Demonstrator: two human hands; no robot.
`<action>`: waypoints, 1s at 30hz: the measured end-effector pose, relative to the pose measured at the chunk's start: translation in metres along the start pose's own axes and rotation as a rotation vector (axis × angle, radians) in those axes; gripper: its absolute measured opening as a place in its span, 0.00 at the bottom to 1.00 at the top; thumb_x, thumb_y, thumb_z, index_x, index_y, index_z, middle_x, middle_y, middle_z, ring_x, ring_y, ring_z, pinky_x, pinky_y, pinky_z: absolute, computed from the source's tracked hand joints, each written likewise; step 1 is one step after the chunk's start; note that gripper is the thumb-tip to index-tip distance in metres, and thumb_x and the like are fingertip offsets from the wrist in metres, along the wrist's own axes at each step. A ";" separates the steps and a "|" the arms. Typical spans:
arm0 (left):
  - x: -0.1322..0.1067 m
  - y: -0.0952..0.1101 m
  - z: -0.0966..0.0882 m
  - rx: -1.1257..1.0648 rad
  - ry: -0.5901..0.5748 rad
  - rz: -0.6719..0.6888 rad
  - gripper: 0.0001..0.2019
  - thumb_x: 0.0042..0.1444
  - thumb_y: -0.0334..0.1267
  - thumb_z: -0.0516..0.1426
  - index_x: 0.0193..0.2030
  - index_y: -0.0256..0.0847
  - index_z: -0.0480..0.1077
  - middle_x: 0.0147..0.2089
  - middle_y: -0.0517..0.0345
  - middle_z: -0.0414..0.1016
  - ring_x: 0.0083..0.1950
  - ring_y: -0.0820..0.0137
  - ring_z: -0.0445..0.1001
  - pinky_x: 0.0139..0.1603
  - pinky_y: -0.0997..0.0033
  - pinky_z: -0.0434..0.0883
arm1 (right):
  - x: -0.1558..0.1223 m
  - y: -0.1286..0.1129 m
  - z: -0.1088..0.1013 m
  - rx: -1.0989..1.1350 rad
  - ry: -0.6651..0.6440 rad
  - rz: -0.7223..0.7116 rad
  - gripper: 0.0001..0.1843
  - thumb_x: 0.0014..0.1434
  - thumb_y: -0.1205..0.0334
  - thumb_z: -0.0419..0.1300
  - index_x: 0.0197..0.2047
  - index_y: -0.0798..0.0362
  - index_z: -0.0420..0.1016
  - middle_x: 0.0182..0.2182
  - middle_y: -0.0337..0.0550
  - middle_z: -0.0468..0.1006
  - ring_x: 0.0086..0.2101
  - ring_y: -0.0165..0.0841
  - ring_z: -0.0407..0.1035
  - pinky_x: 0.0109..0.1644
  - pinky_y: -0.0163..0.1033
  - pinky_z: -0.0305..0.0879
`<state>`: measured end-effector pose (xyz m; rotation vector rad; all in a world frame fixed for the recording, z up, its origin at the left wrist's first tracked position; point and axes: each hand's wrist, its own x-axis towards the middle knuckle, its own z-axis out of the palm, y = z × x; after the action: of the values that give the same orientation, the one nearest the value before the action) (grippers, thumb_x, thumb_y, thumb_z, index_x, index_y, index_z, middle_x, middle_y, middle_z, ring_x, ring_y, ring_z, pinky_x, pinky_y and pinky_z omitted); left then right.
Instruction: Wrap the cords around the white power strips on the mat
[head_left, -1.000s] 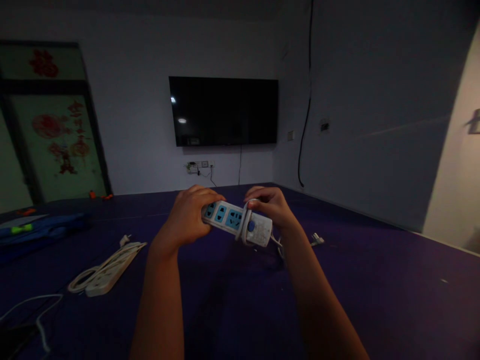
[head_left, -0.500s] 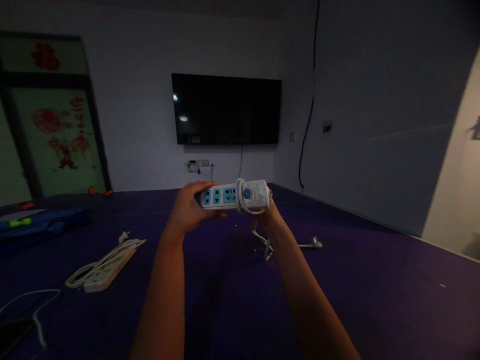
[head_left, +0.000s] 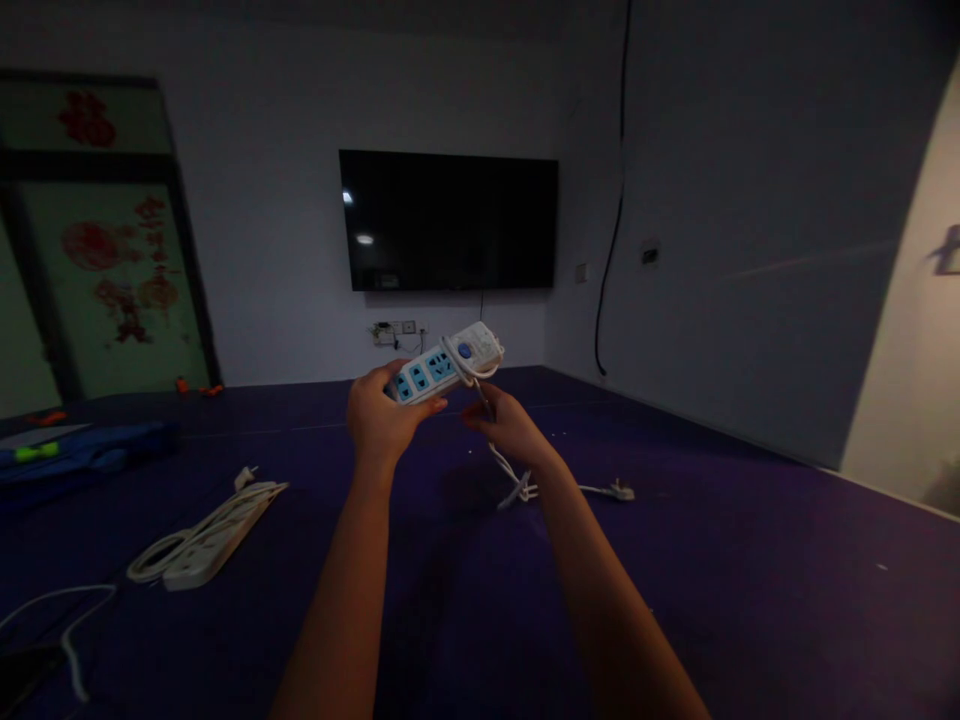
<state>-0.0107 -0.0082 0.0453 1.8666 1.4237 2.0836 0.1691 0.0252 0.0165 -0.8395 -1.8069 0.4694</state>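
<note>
My left hand (head_left: 384,412) grips one end of a white power strip (head_left: 446,362) with blue sockets and a blue button, held up and tilted with its far end raised. A loop of its white cord wraps round the strip near the button. My right hand (head_left: 504,425) is just below the strip, fingers pinched on the cord (head_left: 514,480), which trails down to the purple surface and ends in a plug (head_left: 619,491).
A second white power strip with its cord bundled (head_left: 204,540) lies on the purple surface (head_left: 750,560) at left. Another white cable (head_left: 60,610) is at the lower left, a blue object (head_left: 90,450) beyond it. A dark TV (head_left: 448,220) hangs on the far wall.
The strip has been lifted and tilted, its button end raised. My right hand left the strip's end and dropped below it onto the cord.
</note>
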 end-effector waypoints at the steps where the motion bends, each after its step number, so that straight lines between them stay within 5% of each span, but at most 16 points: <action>1: 0.000 0.000 0.000 0.010 0.006 0.002 0.26 0.29 0.38 0.68 0.42 0.42 0.75 0.39 0.53 0.77 0.41 0.62 0.73 0.38 0.65 0.70 | -0.001 -0.001 -0.004 -0.039 -0.009 0.001 0.31 0.46 0.75 0.60 0.56 0.55 0.66 0.31 0.40 0.78 0.35 0.32 0.72 0.44 0.39 0.66; 5: 0.001 -0.001 -0.006 0.059 0.091 -0.018 0.24 0.30 0.38 0.67 0.41 0.43 0.76 0.37 0.54 0.77 0.38 0.63 0.73 0.35 0.66 0.69 | -0.007 -0.002 -0.026 -0.114 -0.081 0.039 0.29 0.46 0.77 0.60 0.53 0.54 0.72 0.37 0.44 0.80 0.37 0.33 0.73 0.44 0.39 0.69; 10: 0.004 -0.006 -0.012 -0.015 0.185 -0.094 0.21 0.31 0.39 0.67 0.38 0.40 0.76 0.32 0.57 0.76 0.32 0.66 0.72 0.31 0.68 0.67 | -0.012 -0.004 -0.044 0.093 -0.070 0.198 0.19 0.57 0.70 0.55 0.51 0.54 0.75 0.37 0.47 0.80 0.23 0.26 0.71 0.25 0.33 0.69; 18: 0.006 -0.010 -0.013 -0.110 0.328 -0.100 0.22 0.32 0.39 0.67 0.39 0.39 0.75 0.31 0.60 0.75 0.32 0.69 0.71 0.31 0.70 0.69 | -0.006 0.001 -0.033 0.437 0.244 0.258 0.20 0.56 0.65 0.57 0.52 0.57 0.74 0.28 0.43 0.78 0.15 0.20 0.60 0.16 0.26 0.56; 22: 0.008 -0.004 -0.014 -0.213 0.386 -0.103 0.23 0.30 0.38 0.68 0.38 0.38 0.75 0.32 0.60 0.74 0.32 0.69 0.72 0.32 0.70 0.70 | -0.002 0.006 -0.035 0.554 0.462 0.239 0.23 0.50 0.61 0.62 0.49 0.60 0.75 0.21 0.36 0.73 0.13 0.19 0.53 0.14 0.27 0.46; 27: 0.012 0.005 -0.018 -0.459 0.502 -0.189 0.25 0.25 0.36 0.69 0.36 0.35 0.74 0.31 0.61 0.74 0.31 0.70 0.72 0.33 0.69 0.71 | -0.002 0.010 -0.041 0.550 0.714 0.235 0.26 0.38 0.56 0.69 0.41 0.63 0.77 0.16 0.36 0.71 0.13 0.19 0.51 0.16 0.29 0.46; 30: 0.015 0.000 -0.024 -0.461 0.573 -0.190 0.25 0.24 0.35 0.70 0.35 0.35 0.74 0.30 0.61 0.73 0.30 0.71 0.70 0.32 0.69 0.70 | -0.006 0.014 -0.045 0.477 0.667 0.248 0.27 0.32 0.55 0.72 0.35 0.63 0.78 0.17 0.38 0.72 0.14 0.19 0.53 0.16 0.29 0.47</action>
<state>-0.0339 -0.0139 0.0601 0.9766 0.9855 2.6623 0.2162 0.0272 0.0206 -0.7626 -0.9306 0.6537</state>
